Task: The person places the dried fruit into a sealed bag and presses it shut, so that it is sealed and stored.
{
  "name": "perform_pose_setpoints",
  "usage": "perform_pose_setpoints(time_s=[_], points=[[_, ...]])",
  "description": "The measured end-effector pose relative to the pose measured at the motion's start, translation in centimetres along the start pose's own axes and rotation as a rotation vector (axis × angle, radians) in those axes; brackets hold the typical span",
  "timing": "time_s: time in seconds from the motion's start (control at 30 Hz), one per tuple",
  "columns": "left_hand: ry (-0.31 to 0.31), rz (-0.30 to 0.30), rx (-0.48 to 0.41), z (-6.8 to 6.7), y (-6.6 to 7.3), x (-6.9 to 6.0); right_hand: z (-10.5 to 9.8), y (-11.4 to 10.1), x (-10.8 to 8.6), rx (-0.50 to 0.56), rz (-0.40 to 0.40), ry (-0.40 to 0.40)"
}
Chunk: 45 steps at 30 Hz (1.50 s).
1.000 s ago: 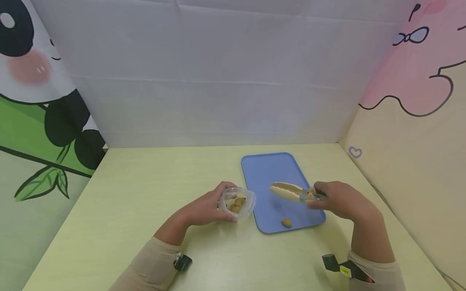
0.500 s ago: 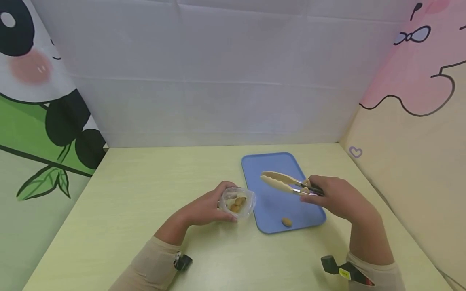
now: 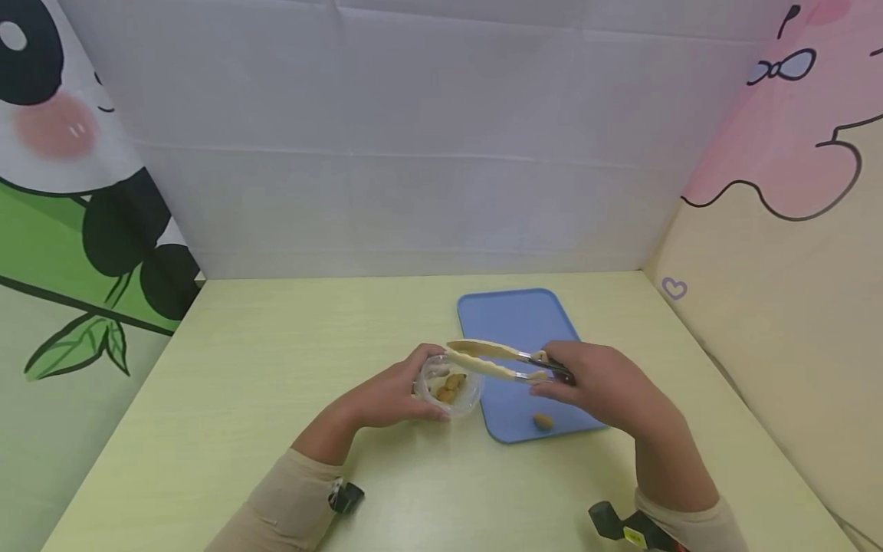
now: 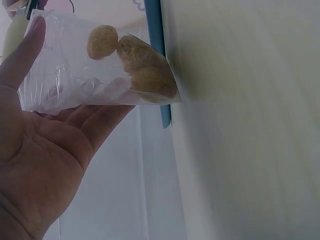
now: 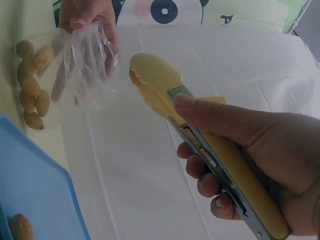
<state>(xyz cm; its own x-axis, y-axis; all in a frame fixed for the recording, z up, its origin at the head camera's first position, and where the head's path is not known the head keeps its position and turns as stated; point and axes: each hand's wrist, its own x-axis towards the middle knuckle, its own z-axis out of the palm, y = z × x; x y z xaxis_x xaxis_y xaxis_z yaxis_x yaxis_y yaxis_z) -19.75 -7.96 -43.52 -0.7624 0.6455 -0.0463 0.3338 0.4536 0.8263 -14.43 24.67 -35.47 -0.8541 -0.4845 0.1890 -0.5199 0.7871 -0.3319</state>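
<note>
My left hand (image 3: 400, 389) grips a clear plastic bag (image 4: 65, 65) round its open mouth, thumb on one side and fingers on the other. Several brown nuts (image 5: 29, 85) lie in the bottom of the bag. With my right hand (image 5: 270, 150) I hold tongs (image 3: 486, 359) with cream tips and metal arms, thumb on one arm and fingers curled round the other. The tips are over the bag's upper right edge, and a bit of brown, apparently a nut (image 5: 134, 76), shows between them. One more nut (image 3: 543, 422) lies on the blue tray (image 3: 517, 310).
The blue tray rests on the pale yellow table (image 3: 276, 345), just right of the bag, under my right hand and the tongs. A white sheet (image 3: 414, 207) stands behind the table, with cartoon-printed walls at both sides.
My right hand has carried the tongs left from above the tray to the mouth of the bag. My left hand and the bag have stayed in place.
</note>
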Motion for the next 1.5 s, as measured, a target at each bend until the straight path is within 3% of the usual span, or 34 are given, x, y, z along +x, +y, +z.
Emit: perform_pose_setpoints(time_s=[0.23,0.37,0.57,0.9,1.5], points=[[-0.001,0.006,0.008,0.0,0.0,0.1,0.6,-1.0,0.5,0.084,0.048,-0.022],[-0.004,-0.002,0.017,0.0,0.0,0.1,0.5,-0.8,0.5,0.115,0.076,0.014],[-0.005,0.004,0.017,0.0,-0.1,0.2,0.0,-0.1,0.3,0.079,0.051,0.083],[0.001,0.019,0.023,0.0,-0.3,0.3,-1.3,1.0,-0.5,0.038,0.101,0.146],[-0.006,0.004,0.012,0.1,-0.4,0.3,-3.1,3.4,-2.0,0.020,0.195,0.158]])
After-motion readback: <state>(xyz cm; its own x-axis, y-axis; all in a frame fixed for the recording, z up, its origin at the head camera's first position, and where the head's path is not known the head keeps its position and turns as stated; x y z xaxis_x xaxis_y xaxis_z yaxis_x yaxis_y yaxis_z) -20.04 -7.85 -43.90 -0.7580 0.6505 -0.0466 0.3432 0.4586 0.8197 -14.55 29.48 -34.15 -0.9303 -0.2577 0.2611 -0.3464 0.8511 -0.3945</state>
